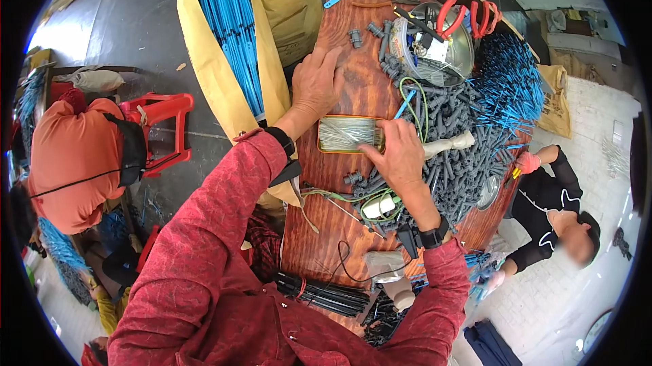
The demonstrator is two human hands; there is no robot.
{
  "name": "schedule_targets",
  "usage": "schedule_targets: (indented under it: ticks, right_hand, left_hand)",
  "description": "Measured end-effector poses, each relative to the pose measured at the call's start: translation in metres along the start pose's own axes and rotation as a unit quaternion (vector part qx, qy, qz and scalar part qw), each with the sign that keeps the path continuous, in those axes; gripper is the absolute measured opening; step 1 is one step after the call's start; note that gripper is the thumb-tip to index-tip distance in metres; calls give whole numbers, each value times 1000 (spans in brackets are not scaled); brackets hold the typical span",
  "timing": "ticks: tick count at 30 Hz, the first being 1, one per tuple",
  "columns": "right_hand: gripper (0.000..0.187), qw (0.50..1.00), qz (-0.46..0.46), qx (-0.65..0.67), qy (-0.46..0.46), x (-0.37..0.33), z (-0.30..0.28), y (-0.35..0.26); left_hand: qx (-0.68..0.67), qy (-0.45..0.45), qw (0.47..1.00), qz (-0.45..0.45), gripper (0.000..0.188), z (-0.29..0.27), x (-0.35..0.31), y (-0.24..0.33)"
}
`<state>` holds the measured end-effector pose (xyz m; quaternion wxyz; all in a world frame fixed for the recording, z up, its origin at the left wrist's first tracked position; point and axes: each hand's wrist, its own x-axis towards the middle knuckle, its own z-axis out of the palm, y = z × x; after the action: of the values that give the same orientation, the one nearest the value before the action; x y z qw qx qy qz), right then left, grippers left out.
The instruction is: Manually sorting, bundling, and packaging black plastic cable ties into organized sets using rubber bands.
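A shallow yellow-rimmed tray (339, 152) filled with thin silvery wire pieces (348, 135) lies on the reddish-brown wooden table (360, 91). At its right end, my right hand (401, 155) is open, thumb and forefinger apart at the rim, with fingertips by the wire ends. My left hand (316, 82) rests open and palm down at the table's left edge, above the tray and beside a tall paper bag (207, 60) of long blue strips (231, 33). Nothing shows in its fingers. A large heap of dark grey plastic fittings (462, 111) spreads right of the tray.
Red-handled pliers (448, 18) lie in a metal bowl (463, 60) near the far edge, beside blue-and-black strips (506, 80). A green cord (424, 104) crosses the heap. A person in black (550, 206) works at the right; another in orange (75, 162) sits left.
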<state>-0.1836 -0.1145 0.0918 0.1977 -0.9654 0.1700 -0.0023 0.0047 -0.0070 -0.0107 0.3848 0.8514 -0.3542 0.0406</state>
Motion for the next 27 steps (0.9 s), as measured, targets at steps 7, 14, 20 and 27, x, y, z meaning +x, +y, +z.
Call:
schedule_targets:
  ticks: [7,14,20,27]
  right_hand:
    - [36,991,-97,-91,-18,11,15,-13]
    - [23,977,-134,-164,-16,7,25,-1]
    - [18,983,-124,-134,5,13,14,6]
    - [10,978,55,-127,156,87,-64,82]
  left_hand:
    - [1,-2,1000,-5,44,1,0,0]
    - [-5,10,1000,5,42,1,3,7]
    - [-6,6,1000,2,38,1,0,6]
    - [17,9,1000,12,39,-3,7,6]
